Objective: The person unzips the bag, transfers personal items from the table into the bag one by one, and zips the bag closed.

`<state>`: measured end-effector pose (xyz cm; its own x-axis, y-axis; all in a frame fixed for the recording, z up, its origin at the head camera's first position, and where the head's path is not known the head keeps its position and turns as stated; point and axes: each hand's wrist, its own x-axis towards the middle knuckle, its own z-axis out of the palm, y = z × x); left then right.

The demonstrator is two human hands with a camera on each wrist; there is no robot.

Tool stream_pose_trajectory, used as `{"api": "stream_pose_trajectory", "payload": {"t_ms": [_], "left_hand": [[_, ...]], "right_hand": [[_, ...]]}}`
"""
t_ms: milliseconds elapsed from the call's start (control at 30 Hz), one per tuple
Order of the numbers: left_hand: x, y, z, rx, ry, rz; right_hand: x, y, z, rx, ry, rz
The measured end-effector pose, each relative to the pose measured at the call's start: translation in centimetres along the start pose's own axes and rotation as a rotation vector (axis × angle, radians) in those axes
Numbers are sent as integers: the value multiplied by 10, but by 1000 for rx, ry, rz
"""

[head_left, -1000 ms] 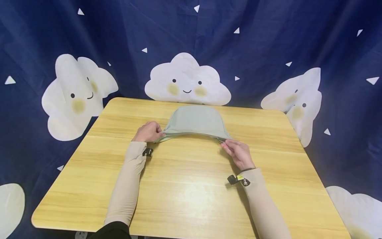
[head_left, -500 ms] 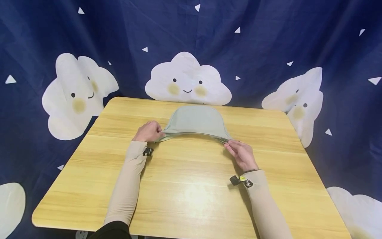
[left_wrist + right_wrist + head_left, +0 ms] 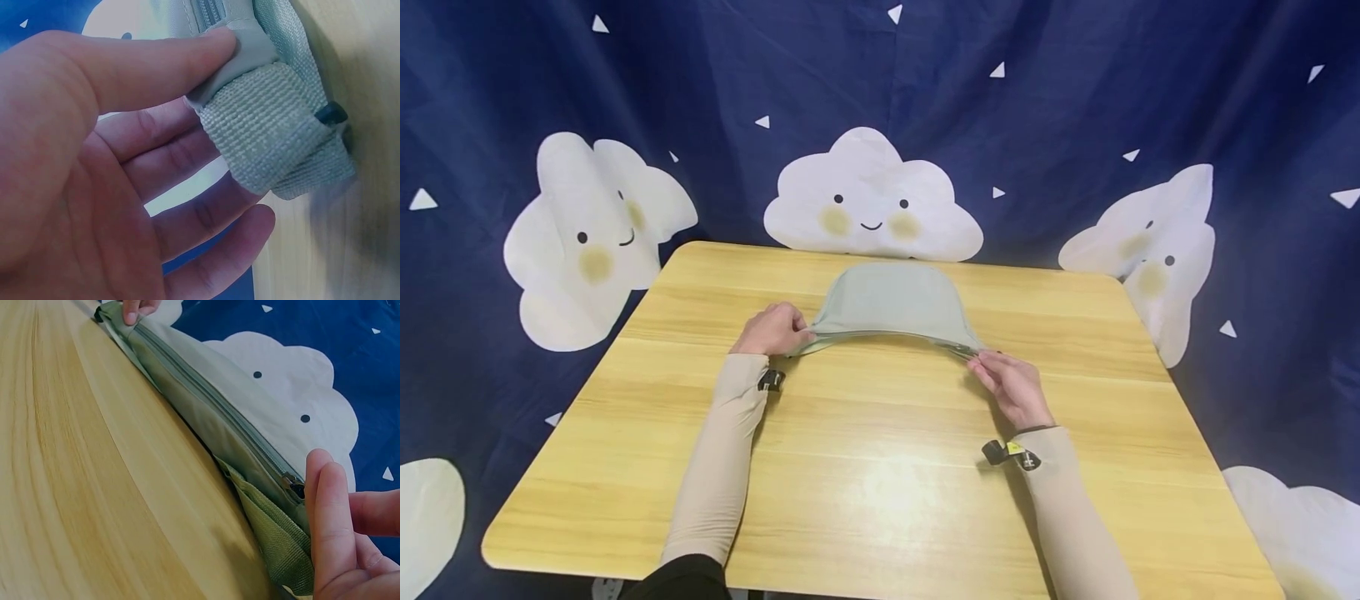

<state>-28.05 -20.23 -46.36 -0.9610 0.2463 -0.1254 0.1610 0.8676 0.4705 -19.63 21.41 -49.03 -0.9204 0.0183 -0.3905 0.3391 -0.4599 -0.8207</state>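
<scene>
A pale green waist bag (image 3: 895, 300) lies near the back of the table, its long zipper (image 3: 219, 406) facing the person. My left hand (image 3: 772, 330) pinches the bag's left end, thumb on top beside the zipper's end. Below that thumb, a woven strap (image 3: 262, 125) folds over at the bag's corner, with a small black piece in it. At the right end, my right hand (image 3: 1011, 390) pinches the dark zipper pull (image 3: 294, 483) between its fingertips. The zipper's teeth look joined along the length behind the slider. A green strap (image 3: 275, 537) hangs folded under this end.
The wooden table (image 3: 865, 467) has rounded corners. Behind it hangs a dark blue curtain (image 3: 715, 75) printed with white clouds and triangles. Small black cameras sit on both wrists, over beige sleeves (image 3: 711, 458).
My right hand has shifted a little to the right along the bag's front edge, and the zipper slider with it. The left hand stays at the left end.
</scene>
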Motion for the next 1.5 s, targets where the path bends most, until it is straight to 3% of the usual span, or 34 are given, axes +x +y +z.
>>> {"api": "stream_pose_trajectory", "payload": {"t_ms": [567,1500], "left_hand": [[-5,2,-1,-10,7,-2],[-6,12,0,4,-50,19]], "right_hand": [[-6,-6,-8,14,-2,4],[-15,-11,-30,26,-19,17]]}}
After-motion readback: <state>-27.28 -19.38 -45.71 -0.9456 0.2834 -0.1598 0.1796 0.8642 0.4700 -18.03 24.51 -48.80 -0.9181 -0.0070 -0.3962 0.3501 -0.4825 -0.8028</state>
